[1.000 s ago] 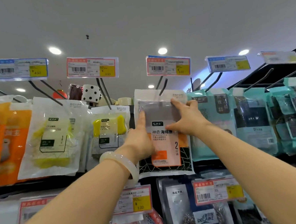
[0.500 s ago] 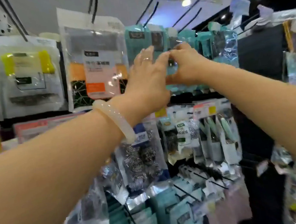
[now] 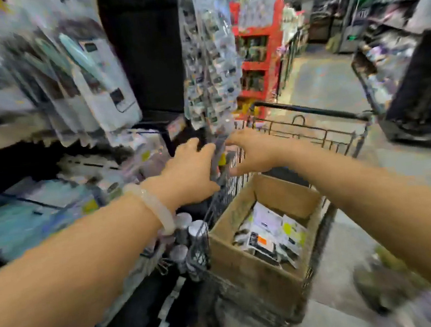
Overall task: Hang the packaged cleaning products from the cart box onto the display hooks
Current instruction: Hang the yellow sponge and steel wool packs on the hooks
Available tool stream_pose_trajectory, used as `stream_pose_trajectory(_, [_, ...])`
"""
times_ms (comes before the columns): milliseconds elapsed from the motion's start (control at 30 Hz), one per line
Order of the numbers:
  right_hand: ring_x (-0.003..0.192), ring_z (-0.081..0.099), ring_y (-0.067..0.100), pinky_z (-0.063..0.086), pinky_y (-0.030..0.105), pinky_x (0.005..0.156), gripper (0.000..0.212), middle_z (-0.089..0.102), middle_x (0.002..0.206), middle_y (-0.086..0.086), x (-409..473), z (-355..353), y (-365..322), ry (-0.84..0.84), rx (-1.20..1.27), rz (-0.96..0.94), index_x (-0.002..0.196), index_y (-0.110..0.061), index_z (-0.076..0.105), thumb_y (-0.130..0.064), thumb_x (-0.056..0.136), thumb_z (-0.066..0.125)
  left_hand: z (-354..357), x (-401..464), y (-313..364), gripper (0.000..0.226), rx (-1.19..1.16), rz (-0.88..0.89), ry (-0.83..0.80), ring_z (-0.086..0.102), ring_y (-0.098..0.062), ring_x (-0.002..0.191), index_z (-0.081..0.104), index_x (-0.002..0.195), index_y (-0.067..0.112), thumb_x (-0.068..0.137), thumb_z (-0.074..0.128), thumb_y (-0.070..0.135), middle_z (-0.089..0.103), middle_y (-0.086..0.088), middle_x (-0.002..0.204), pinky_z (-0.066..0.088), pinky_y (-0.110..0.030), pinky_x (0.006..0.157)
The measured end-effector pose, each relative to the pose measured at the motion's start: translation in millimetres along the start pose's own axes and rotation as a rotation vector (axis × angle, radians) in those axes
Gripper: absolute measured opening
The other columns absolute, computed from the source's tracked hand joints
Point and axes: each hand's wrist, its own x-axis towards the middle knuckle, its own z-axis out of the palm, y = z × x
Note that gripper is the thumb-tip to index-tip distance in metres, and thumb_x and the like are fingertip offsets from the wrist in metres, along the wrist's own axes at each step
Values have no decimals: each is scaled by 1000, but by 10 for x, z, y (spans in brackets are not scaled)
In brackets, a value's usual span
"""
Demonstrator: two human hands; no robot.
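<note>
Both hands reach out over the wire cart (image 3: pixel 312 137); the left hand (image 3: pixel 191 173) and right hand (image 3: pixel 253 151) sit just apart, fingers loosely extended, each grip holding nothing that can be made out through the blur. Below them, the cardboard box (image 3: pixel 246 264) rests in the cart with packaged cleaning products (image 3: pixel 272 234) lying flat inside. Hanging packets (image 3: pixel 208 57) dangle just above the hands.

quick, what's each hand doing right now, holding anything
Left hand: empty as far as shows, fingers loosely extended; blurred.
Right hand: open, fingers spread, holding nothing, above the cart.
</note>
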Motion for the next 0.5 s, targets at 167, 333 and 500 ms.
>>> stream_pose_trajectory(167, [130, 35, 30, 36, 42, 104, 70, 39, 141, 14, 85, 674, 1052, -120, 52, 163, 139, -14, 36, -43, 82, 63, 1007, 575, 380, 79, -110, -16, -213, 17, -36, 140, 25, 144, 18, 80, 67, 39, 15, -16, 154, 30, -48, 110])
stream_pose_trajectory(333, [124, 43, 31, 38, 41, 100, 57, 47, 136, 15, 184, 1244, 1855, -155, 187, 318, 131, -6, 45, -37, 85, 61, 1773, 1102, 530, 75, -227, -91, -371, 33, -34, 131, 31, 140, 20, 78, 68, 41, 34, -13, 140, 35, -42, 105])
stream_pose_trajectory(500, [125, 46, 26, 40, 32, 96, 66, 39, 145, 10, 344, 1971, 2257, -240, 424, 481, 141, -10, 35, -36, 85, 61, 2491, 1473, 526, 68, -294, -203, -488, 39, -32, 126, 37, 135, 15, 77, 68, 34, 38, -13, 137, 37, -39, 105])
